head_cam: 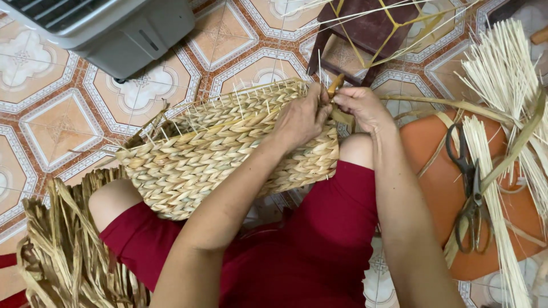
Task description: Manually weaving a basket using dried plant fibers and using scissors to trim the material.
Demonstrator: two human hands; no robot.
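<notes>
Woven basket (228,154): pale straw-coloured braided fibre, unfinished, lay tilted across the person's lap, resting on both thighs in dark red shorts (319,245); thin upright stakes stood out along its upper rim

Left hand (301,117): pressed against the basket's right end near the rim, fingers curled closed around the weave and a fibre strand (337,85)

Right hand (361,105): just beside the left hand, touching it, fingertips pinched shut on the same strand at the basket's edge; the strand ran off to the right as a long flat olive-brown blade

Scissors (471,188): dark metal, lay closed on an orange stool seat (439,188) to the person's right, well apart from the hands

Pale thin reeds (502,68): a fanned bundle lay at upper right, some crossing the orange seat beside the scissors

Dried flat fibre (63,245): a loose tan heap lay on the floor at lower left, just beside the left thigh

Dark wooden stool (365,34): stood on the floor beyond the hands, with yellow strands across it

Grey appliance (114,28): boxy, with a slatted top, stood at upper left on the patterned tiled floor (57,125)
</notes>
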